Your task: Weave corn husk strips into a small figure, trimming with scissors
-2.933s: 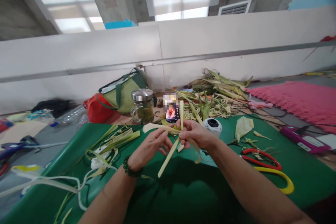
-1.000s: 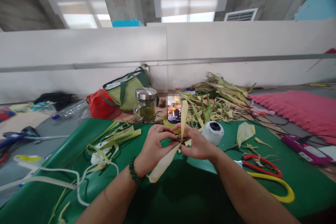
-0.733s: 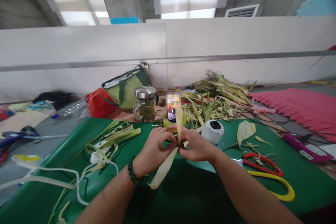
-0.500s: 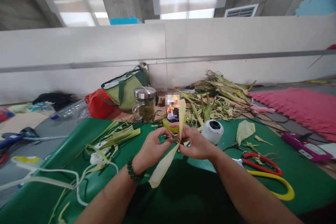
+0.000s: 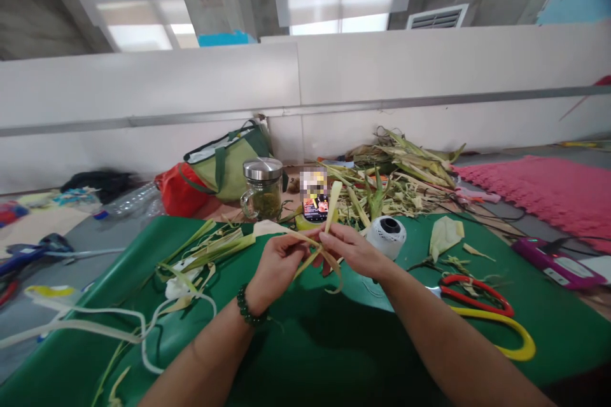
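Both hands meet above a green mat [image 5: 334, 350] and pinch a small bundle of pale corn husk strips [image 5: 319, 248]. My left hand [image 5: 275, 264], with a dark bead bracelet at the wrist, is closed on the strips from the left. My right hand [image 5: 352, 249] grips them from the right with thumb and fingers. One strip sticks up past the phone, one points left, and a curled one hangs down between the hands.
A white thread spool [image 5: 387, 233] stands just right of my hands. Red and yellow scissors [image 5: 482, 311] lie at right. Loose husks [image 5: 210, 251] lie at left. A glass jar [image 5: 260, 189], a phone [image 5: 314, 196], a green bag [image 5: 224, 162] and a husk pile [image 5: 396, 178] sit behind.
The long husk strip that hung down toward me has been folded up; a strip now points left and a short curl hangs below. My hands have shifted slightly apart.
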Demonstrator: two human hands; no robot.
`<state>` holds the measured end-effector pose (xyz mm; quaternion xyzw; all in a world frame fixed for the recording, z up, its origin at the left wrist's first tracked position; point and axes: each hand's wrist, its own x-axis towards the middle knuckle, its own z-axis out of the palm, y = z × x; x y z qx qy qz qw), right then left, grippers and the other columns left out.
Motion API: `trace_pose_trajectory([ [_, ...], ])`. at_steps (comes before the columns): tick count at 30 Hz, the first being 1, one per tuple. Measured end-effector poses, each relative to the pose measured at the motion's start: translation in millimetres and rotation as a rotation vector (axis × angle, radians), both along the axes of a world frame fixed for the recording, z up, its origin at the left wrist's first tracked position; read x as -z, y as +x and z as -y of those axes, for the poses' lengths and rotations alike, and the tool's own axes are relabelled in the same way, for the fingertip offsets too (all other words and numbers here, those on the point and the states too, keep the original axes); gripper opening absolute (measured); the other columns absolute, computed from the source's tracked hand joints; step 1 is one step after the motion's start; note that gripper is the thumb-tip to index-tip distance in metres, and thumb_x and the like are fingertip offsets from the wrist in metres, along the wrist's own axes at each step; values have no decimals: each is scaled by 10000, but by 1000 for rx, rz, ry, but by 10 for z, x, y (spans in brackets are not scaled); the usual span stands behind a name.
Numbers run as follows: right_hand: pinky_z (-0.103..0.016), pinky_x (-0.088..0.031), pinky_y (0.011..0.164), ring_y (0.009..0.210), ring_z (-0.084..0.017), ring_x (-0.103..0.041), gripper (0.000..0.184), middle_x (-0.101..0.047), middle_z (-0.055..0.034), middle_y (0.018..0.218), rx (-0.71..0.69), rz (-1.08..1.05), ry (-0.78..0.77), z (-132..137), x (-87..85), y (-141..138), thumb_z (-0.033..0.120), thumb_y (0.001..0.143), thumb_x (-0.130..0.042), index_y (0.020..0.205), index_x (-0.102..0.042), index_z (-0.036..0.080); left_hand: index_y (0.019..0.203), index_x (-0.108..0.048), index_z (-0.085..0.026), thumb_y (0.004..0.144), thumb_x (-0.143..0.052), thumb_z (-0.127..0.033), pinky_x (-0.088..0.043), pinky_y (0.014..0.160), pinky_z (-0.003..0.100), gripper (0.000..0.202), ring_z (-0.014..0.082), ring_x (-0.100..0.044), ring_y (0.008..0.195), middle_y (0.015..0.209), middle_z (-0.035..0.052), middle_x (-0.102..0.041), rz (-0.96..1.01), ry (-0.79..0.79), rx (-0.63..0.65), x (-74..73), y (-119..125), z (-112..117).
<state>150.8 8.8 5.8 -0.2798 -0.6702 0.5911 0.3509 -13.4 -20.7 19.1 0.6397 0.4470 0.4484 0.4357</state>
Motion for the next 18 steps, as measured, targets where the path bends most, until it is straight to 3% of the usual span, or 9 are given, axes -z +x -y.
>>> trace_pose_trajectory([
  [3, -210, -374, 480, 544, -100, -474, 322, -482, 36, 583, 269, 57, 232, -42, 82, -25, 457, 814, -572, 660, -521, 179, 894, -641, -162, 712, -607, -275, -510, 620, 256, 217, 140, -610, 657, 774, 14, -647, 157, -147, 44, -23, 10, 12],
  [5, -216, -346, 488, 545, -97, -437, 314, -458, 37, 568, 367, 34, 272, -59, 117, -57, 422, 771, -627, 609, -515, 177, 939, -602, -167, 667, -673, -284, -511, 579, 240, 305, 134, -606, 662, 811, 9, -628, 188, -186, 69, -17, 23, 18],
  [8, -223, -346, 471, 504, -93, -435, 307, -474, 41, 550, 363, -39, 151, -43, 115, -108, 431, 706, -677, 624, -519, 181, 886, -616, -126, 671, -699, -335, -420, 442, 187, 311, 83, -511, 503, 676, -7, -590, 84, -179, 106, 26, 40, 1],
  [11, -229, -357, 454, 485, -98, -455, 311, -507, 28, 541, 362, -35, 124, 3, 84, -134, 444, 711, -664, 607, -549, 174, 701, -627, -106, 721, -649, -403, -348, 401, 182, 299, 56, -441, 403, 540, -20, -543, -22, -172, 94, 63, 41, -26],
  [18, -234, -329, 411, 418, -91, -408, 275, -488, 30, 451, 491, -131, 153, 66, 34, -105, 391, 690, -686, 543, -596, 177, 769, -685, -128, 662, -706, -404, -346, 439, 197, 297, 81, -449, 480, 559, -13, -570, 12, -191, 60, 6, -3, -6],
])
